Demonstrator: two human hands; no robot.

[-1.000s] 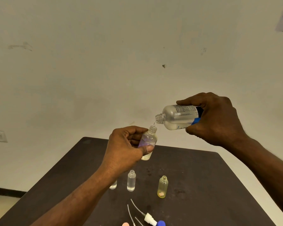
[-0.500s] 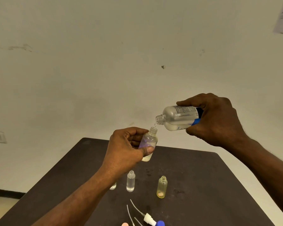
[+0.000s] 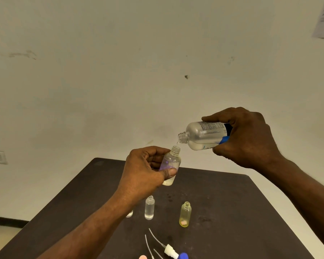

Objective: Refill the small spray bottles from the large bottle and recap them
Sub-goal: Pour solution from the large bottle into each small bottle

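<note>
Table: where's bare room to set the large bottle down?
Free: the table right of the yellow bottle, out to its right edge, and the far strip past the stain. Crowded: near middle, around the clear bottle, yellow bottle and spray caps.

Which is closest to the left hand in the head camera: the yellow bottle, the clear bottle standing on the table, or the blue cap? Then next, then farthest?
From the left hand:
1. Clear bottle, standing just below the wrist.
2. Yellow bottle, standing farther right on the table.
3. Blue cap, at the picture's bottom edge.
</note>
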